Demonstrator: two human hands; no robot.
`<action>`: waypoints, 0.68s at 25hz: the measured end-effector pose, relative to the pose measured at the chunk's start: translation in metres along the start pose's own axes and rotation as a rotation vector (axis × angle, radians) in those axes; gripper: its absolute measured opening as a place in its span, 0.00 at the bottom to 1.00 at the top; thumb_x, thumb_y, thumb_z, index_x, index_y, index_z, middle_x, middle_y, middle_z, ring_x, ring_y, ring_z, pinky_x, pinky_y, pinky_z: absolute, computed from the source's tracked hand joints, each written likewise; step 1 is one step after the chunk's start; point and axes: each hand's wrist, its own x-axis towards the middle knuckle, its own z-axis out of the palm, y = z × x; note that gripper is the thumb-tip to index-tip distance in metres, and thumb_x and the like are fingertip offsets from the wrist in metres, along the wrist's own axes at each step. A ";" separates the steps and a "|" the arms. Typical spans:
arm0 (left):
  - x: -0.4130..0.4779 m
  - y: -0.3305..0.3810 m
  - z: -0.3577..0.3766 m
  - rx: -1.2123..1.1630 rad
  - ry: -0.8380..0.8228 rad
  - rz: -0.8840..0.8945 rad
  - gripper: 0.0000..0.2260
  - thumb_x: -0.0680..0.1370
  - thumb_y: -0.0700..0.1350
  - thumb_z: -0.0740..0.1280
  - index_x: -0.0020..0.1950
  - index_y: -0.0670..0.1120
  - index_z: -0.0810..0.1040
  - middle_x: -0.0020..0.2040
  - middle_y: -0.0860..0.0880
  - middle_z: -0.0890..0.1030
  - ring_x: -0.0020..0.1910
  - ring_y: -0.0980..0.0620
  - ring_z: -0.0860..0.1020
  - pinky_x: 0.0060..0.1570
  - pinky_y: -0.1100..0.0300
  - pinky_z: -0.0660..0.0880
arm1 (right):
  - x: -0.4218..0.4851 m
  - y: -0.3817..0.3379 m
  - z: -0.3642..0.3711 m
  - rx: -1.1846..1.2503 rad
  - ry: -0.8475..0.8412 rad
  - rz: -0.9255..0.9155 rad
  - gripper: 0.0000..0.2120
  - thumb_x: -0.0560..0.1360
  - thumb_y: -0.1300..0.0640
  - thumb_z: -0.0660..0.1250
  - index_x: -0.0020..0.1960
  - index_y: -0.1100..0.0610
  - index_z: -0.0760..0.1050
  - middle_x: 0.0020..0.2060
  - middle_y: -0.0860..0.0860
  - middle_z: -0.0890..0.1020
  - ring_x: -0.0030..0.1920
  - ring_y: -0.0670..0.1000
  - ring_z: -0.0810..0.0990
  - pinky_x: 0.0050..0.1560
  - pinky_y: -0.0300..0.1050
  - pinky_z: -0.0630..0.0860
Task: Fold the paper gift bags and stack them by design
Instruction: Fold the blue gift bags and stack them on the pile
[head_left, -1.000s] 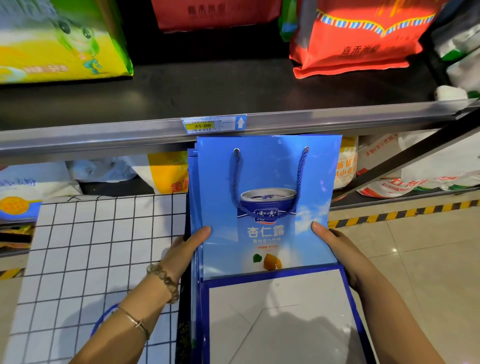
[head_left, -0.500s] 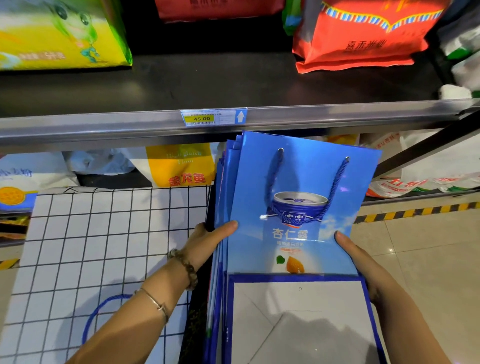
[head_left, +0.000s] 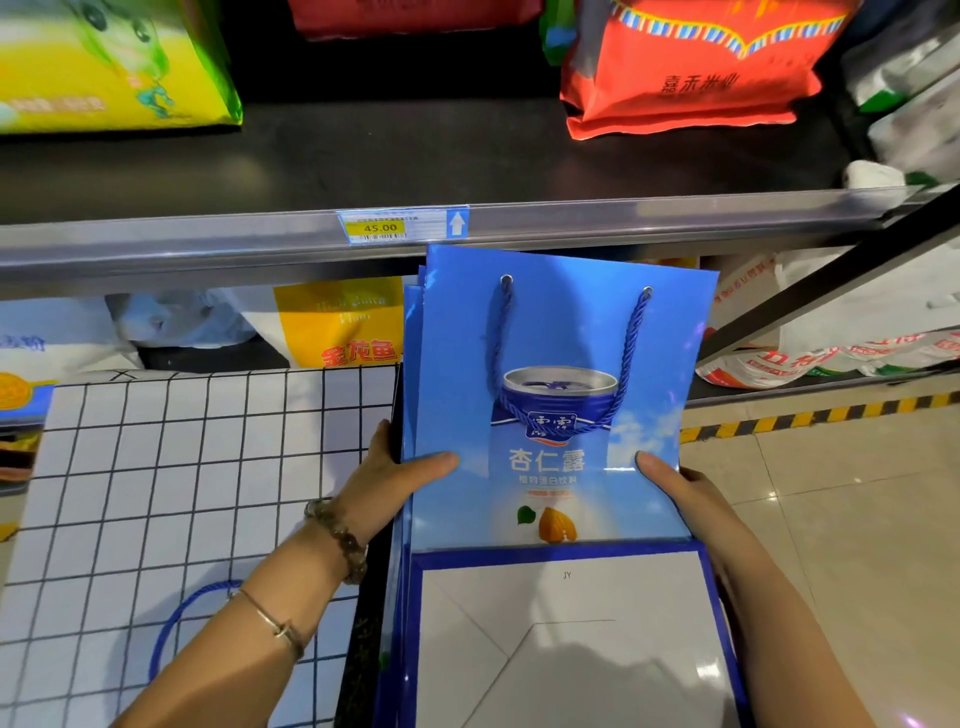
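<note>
A flattened blue gift bag (head_left: 561, 364) with a printed can, blue rope handles and a white folded-up base panel (head_left: 561, 639) lies on top of a stack of like blue bags (head_left: 410, 395). My left hand (head_left: 395, 478) grips the stack's left edge, thumb across the top bag's face. My right hand (head_left: 680, 499) grips the right edge, thumb on top. To the left lies a white bag with a black grid pattern (head_left: 182, 499), its blue handle (head_left: 176, 623) showing under my left forearm.
A metal shelf edge (head_left: 623, 218) with a 45.00 price tag (head_left: 379, 226) runs just beyond the bags. Red (head_left: 691, 67) and yellow-green (head_left: 104, 62) sacks sit on the shelf above; more sacks lie on the lower shelf. Tiled floor with a hazard stripe (head_left: 810, 415) is at right.
The blue stack has swung back from tilting right to nearly straight, with both hands keeping their hold on its edges. The view shifted slightly.
</note>
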 end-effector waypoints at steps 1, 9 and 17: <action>-0.005 -0.001 -0.001 -0.046 0.010 0.008 0.42 0.54 0.57 0.73 0.66 0.51 0.67 0.56 0.48 0.79 0.52 0.50 0.80 0.51 0.54 0.77 | -0.001 -0.001 0.001 -0.011 0.002 -0.021 0.12 0.72 0.49 0.68 0.47 0.58 0.76 0.37 0.54 0.83 0.30 0.52 0.82 0.26 0.38 0.74; -0.063 -0.012 -0.041 -0.373 0.134 0.049 0.35 0.53 0.54 0.74 0.60 0.48 0.75 0.53 0.41 0.82 0.47 0.41 0.81 0.45 0.48 0.78 | -0.036 -0.004 0.043 -0.068 -0.046 -0.191 0.07 0.72 0.54 0.69 0.45 0.57 0.77 0.37 0.53 0.82 0.34 0.51 0.82 0.29 0.37 0.76; -0.146 -0.026 -0.139 -0.495 0.272 0.214 0.32 0.54 0.49 0.74 0.58 0.43 0.76 0.48 0.40 0.83 0.39 0.42 0.82 0.34 0.53 0.80 | -0.091 -0.005 0.145 -0.168 -0.150 -0.351 0.11 0.71 0.49 0.70 0.46 0.57 0.76 0.40 0.55 0.82 0.41 0.56 0.81 0.38 0.42 0.73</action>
